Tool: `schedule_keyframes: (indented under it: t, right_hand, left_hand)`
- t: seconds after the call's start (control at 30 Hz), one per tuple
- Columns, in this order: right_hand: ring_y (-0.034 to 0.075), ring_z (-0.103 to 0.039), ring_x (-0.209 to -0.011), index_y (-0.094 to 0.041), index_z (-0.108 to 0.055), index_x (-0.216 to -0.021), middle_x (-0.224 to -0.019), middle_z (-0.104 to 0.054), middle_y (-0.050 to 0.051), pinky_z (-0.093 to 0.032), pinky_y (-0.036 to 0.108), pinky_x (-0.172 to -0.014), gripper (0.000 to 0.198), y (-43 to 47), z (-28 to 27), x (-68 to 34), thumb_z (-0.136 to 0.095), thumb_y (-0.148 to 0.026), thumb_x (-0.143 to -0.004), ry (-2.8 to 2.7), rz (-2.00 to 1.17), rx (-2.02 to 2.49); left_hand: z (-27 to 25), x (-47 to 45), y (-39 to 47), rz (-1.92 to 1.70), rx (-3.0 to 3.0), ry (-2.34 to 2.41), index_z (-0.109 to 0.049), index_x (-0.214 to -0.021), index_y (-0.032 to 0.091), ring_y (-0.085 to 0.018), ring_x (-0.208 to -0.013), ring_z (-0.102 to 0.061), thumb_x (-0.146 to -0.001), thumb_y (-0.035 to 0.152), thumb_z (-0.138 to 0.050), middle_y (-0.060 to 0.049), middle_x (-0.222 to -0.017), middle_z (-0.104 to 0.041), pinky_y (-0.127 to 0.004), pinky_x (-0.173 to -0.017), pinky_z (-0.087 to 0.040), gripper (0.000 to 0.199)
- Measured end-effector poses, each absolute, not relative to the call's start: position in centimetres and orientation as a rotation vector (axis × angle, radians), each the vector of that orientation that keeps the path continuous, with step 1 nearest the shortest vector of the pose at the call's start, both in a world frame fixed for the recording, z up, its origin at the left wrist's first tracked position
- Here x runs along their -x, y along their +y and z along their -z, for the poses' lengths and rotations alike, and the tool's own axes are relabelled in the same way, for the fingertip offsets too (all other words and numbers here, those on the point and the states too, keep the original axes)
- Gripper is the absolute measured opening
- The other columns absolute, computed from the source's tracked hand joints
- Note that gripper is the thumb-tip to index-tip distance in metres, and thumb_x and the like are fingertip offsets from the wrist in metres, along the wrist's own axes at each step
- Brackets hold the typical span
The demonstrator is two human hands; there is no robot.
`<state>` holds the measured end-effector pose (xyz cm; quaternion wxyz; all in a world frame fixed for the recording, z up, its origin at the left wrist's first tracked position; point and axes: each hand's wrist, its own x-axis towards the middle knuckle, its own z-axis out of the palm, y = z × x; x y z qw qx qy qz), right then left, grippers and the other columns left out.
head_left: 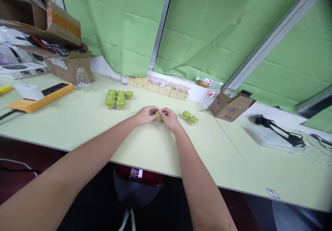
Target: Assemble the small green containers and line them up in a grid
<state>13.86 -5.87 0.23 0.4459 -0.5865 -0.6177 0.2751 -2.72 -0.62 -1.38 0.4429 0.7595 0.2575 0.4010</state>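
Note:
Both hands meet over one small clear container with a green lid (pixel 158 117) at the middle of the table. My left hand (pixel 147 115) has its fingers closed on the container's left side. From the right, my right hand (pixel 169 118) pinches at the top, near a small pale ring on the lid. The fingers hide much of the container. Two like containers (pixel 192 120) stand just right of my right hand. Farther left, several more green-lidded containers (pixel 120 103) stand grouped in rows, with yellow showing inside them.
A row of small cardboard boxes (pixel 157 85) lines the back edge. An opened carton (pixel 230 103) and plastic bottles (pixel 208 98) stand at right. An orange power strip (pixel 41 98), a clear jar (pixel 82 80) and stacked cartons (pixel 64 27) occupy the left. A black strapped device (pixel 280 130) lies far right.

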Motion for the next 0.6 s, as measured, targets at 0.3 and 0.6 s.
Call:
schedule_keyframes:
  t: [0.3, 0.6]
  right_hand:
    - [0.024, -0.058, -0.090, -0.019, -0.063, -0.093, -0.098, -0.065, 0.014, -0.041, 0.033, -0.076, 0.017, -7.0, -2.0, -17.8, -0.047, -0.024, -0.092, -1.498, 0.103, 2.115]
    - [0.027, -0.060, -0.091, -0.017, -0.069, -0.095, -0.099, -0.064, 0.017, -0.041, 0.034, -0.072, 0.025, -7.6, -2.2, -20.1, -0.046, -0.020, -0.089, -1.313, 0.259, 2.300]
  left_hand:
    - [1.6, 3.0, -0.5, -0.954, -1.934, 0.794, -0.066, -0.093, 0.016, -0.018, -0.088, -0.064, -0.075, 0.032, -0.067, -0.008, -0.096, -0.070, -0.034, -0.087, -0.052, 0.024]
    - [1.5, 3.1, -0.5, -0.920, -1.963, 0.803, -0.066, -0.091, 0.016, -0.018, -0.086, -0.065, -0.075, 0.029, -0.065, -0.008, -0.094, -0.070, -0.035, -0.086, -0.053, 0.020]
